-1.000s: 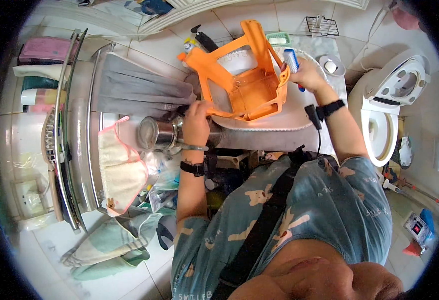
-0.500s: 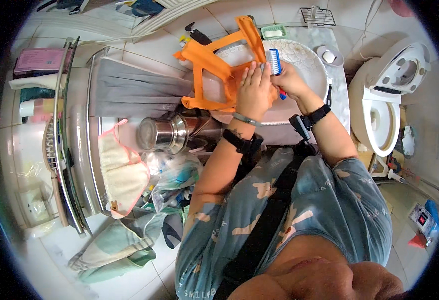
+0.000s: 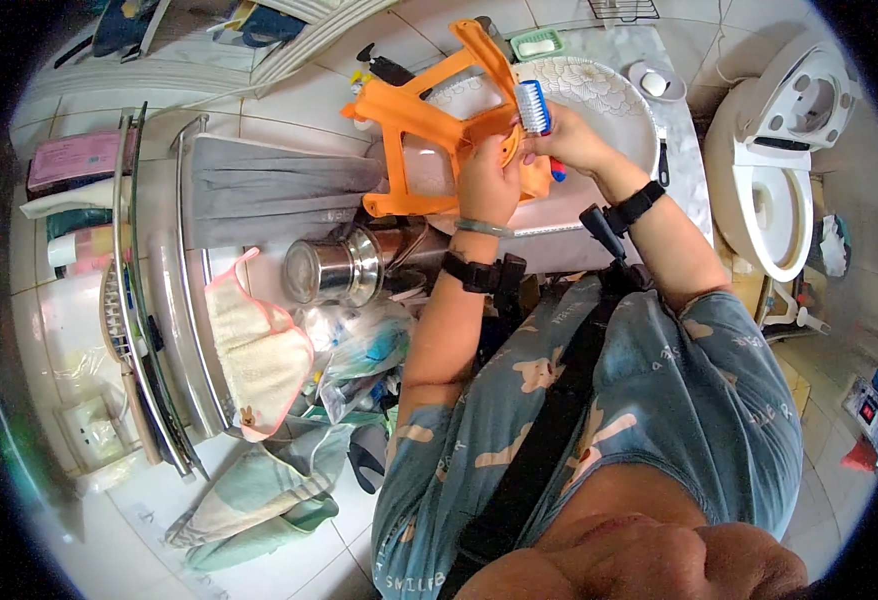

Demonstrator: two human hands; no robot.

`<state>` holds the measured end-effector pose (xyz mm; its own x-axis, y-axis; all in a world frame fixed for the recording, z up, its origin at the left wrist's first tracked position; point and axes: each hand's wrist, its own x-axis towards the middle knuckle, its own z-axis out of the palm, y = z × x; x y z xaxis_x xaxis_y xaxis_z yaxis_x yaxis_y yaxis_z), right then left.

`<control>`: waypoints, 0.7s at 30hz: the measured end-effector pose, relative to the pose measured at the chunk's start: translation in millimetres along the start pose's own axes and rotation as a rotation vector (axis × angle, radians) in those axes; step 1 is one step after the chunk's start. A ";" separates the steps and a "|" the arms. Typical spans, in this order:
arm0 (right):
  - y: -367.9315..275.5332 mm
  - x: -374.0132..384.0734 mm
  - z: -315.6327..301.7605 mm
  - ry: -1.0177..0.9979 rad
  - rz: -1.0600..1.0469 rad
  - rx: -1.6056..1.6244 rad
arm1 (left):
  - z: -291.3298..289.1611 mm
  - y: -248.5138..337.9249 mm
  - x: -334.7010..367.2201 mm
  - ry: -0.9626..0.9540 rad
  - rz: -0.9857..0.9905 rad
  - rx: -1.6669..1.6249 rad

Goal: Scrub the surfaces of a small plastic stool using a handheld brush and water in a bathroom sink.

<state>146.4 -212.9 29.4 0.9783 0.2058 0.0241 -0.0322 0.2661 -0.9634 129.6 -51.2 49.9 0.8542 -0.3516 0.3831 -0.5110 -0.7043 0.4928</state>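
Observation:
An orange plastic stool (image 3: 396, 112) rests tipped over in the washbasin (image 3: 614, 115), its legs pointing up and to the left. My left hand (image 3: 489, 187) is closed around a part of the stool on its near side, the fingers curled over the edge. In my right hand (image 3: 574, 143) is a scrubbing brush (image 3: 534, 108) with pale bristles and a blue rim; a bit of its blue and red end shows below the hand. The brush is right beside the stool, but whether the two touch I cannot tell.
Behind the basin are a green soap dish (image 3: 538, 44) and a black pump bottle (image 3: 387, 68). A small dish (image 3: 658, 82) stands on the counter's right, before the toilet (image 3: 759, 215). To the left, a grey towel (image 3: 274, 185) and cream cloth (image 3: 254, 345) hang near a steel pot (image 3: 331, 268).
My left hand has gone from fingers stretched flat over the stool to curled around its edge. The brush in my right hand has turned, its bristles now facing me more. The whole view has shifted slightly.

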 end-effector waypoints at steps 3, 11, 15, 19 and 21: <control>5.2 0.6 -8.3 -0.061 0.051 0.068 | 4.1 3.4 -3.5 0.029 0.011 0.105; 12.0 -5.3 -5.2 0.063 0.062 0.110 | -7.4 4.7 -22.5 0.141 0.456 0.349; 25.4 -2.0 -9.9 0.186 -0.009 0.047 | -10.4 8.6 -13.4 -0.004 0.596 0.524; 30.7 -4.1 -11.6 0.223 0.040 0.103 | -15.5 6.2 -2.8 -0.050 0.717 0.530; 21.4 -9.0 -6.7 0.223 0.079 0.057 | -13.3 6.3 -1.9 -0.086 0.865 0.514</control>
<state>138.3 -215.4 6.7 0.9931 0.0172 -0.1164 -0.1159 0.3118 -0.9431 123.5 -46.8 62.7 0.2243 -0.8965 0.3822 -0.8722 -0.3596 -0.3315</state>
